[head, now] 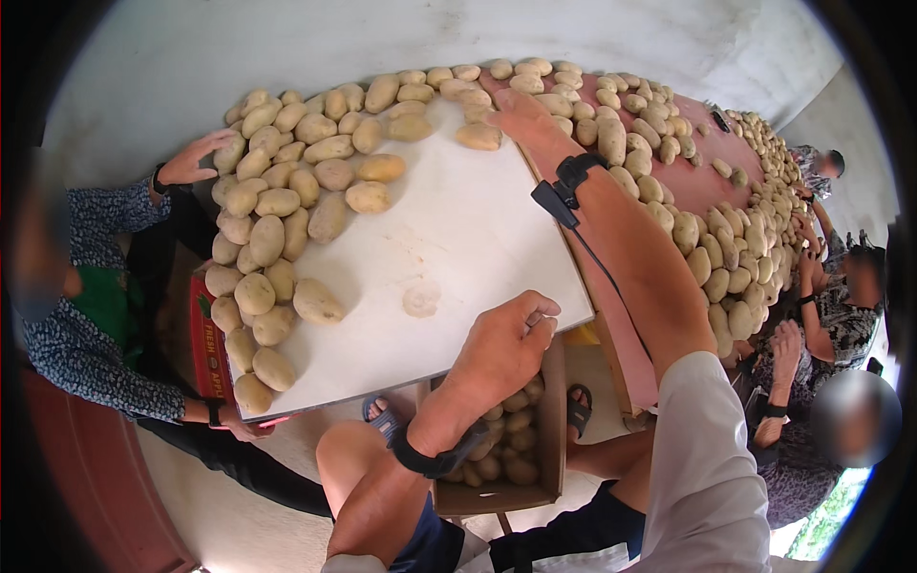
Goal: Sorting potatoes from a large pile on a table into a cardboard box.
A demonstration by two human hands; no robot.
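Note:
My right hand (526, 118) reaches to the back edge of the white board (458, 236), fingers extended beside several potatoes. One potato (478, 137) lies just below its fingertips on the board. Nearer me, my left hand (498, 351) hovers above the board's front edge with its fingers curled in, and no potato shows in it. Loose potatoes (315, 129) cover the board's left side and back edge. Beneath my left forearm, a cardboard box (555, 430) with potatoes (519, 469) inside stands between my legs.
On the right, a pinkish-red tabletop (698, 183) bears many potatoes and a small black object (720, 120). A person's hand (193, 161) touches the potatoes at the left, above a red printed carton (208, 344). Other people (824, 308) sit at the right. A wall (322, 43) stands behind.

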